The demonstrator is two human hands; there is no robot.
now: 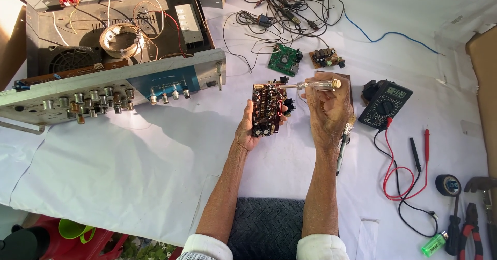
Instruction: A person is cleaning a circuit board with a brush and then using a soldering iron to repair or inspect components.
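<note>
My left hand (248, 130) holds a brown circuit board (266, 107) upright, packed with small components and a red wire. My right hand (327, 112) grips a clear-handled screwdriver (316, 84) held level, its metal tip touching the top right corner of the board. Both forearms reach up from the bottom of the view over a white cloth (129, 167).
An opened amplifier chassis (111, 63) with a knob-lined front panel lies at upper left. A green board (284, 59), a small brown board (326, 58) and tangled cables (284, 6) lie behind. A multimeter (385, 104) with red and black probes, tape, pliers and a green lighter sit at right.
</note>
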